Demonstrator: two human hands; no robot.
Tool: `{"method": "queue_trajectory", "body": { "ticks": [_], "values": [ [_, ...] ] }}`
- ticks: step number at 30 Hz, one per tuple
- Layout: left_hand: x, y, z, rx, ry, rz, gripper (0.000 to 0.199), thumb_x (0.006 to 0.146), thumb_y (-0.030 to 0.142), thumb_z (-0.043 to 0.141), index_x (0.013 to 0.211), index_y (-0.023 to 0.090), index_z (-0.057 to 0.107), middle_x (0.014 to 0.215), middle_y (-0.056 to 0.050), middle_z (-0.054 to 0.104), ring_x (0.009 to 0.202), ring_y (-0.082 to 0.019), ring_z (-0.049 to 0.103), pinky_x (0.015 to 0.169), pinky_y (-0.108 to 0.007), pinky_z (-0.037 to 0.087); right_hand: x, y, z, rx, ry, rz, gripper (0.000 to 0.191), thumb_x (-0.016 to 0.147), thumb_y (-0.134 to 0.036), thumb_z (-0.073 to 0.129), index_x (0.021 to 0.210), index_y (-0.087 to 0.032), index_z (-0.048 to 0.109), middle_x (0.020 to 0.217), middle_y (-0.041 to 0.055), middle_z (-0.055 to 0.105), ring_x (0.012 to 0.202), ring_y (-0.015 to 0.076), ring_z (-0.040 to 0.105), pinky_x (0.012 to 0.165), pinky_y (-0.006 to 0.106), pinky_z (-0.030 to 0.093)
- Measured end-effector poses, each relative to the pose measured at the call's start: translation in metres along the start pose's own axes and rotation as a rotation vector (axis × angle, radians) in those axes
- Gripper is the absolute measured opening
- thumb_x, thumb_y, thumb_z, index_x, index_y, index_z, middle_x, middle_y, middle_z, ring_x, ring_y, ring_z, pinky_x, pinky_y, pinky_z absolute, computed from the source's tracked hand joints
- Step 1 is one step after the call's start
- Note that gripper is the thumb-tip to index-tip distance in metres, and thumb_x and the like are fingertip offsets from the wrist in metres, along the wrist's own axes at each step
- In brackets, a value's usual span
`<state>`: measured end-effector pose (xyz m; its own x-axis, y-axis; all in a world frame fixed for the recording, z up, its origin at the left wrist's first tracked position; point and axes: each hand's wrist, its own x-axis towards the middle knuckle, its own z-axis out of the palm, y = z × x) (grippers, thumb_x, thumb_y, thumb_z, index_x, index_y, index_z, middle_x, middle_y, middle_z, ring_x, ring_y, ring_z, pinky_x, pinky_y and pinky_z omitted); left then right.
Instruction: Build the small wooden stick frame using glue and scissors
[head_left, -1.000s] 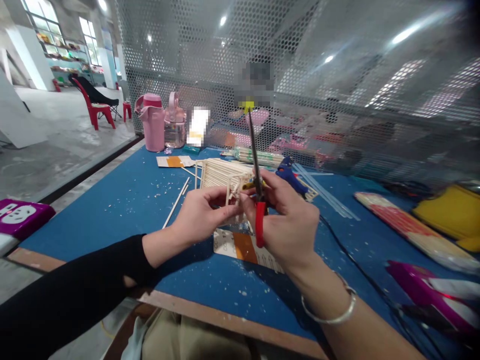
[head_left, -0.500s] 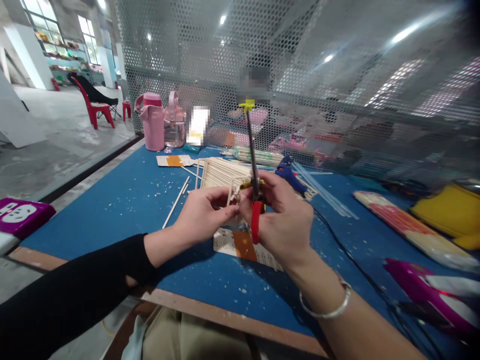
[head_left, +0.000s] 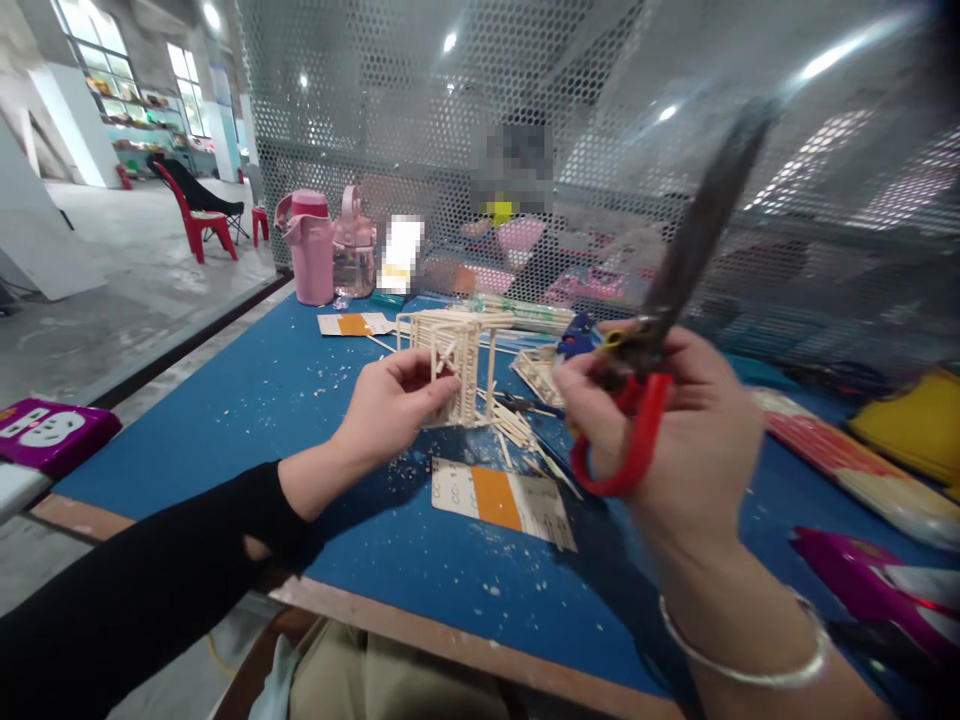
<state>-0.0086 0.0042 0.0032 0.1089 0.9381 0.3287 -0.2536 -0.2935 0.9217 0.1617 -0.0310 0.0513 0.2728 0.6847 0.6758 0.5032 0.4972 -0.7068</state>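
My left hand [head_left: 401,405] pinches the near left side of a small frame of pale wooden sticks [head_left: 469,370], which stands upright over the blue table [head_left: 247,440]. My right hand [head_left: 675,440] is closed around red-handled scissors [head_left: 634,440], whose dark blades point up and to the right, away from the frame. A small yellow item shows by its fingertips, too blurred to name. Below the frame lies a card with an orange band [head_left: 495,500]. Loose sticks [head_left: 517,425] and dark pliers [head_left: 529,404] lie between the frame and my right hand.
A pink bottle [head_left: 311,250] and a clear bottle [head_left: 352,250] stand at the back left. Purple power strips [head_left: 52,435] sit at both sides. A blue glue gun [head_left: 577,338] is behind my right hand. Packed sticks [head_left: 847,460] lie right. Perforated metal screen [head_left: 375,110] behind.
My right hand has moved right and nearer with the scissors, away from my left hand. The stick frame now shows in full, tipped up in my left hand.
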Motion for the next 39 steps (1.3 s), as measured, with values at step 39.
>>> {"method": "queue_trajectory", "body": {
  "ticks": [39],
  "values": [
    [-0.003,0.011,-0.001,-0.09,-0.004,-0.07,0.018,0.078,0.031,0.067,0.085,0.015,0.069,0.07,-0.002,0.065,0.061,-0.009,0.055,0.061,-0.024,0.047,0.009,0.021,-0.058,-0.704,-0.411,-0.677,0.027,0.085,-0.036,0.06,0.106,-0.024,0.072,0.082,0.0051,0.075,0.057,0.0169,0.066,0.043,0.027,0.043]
  ]
}}
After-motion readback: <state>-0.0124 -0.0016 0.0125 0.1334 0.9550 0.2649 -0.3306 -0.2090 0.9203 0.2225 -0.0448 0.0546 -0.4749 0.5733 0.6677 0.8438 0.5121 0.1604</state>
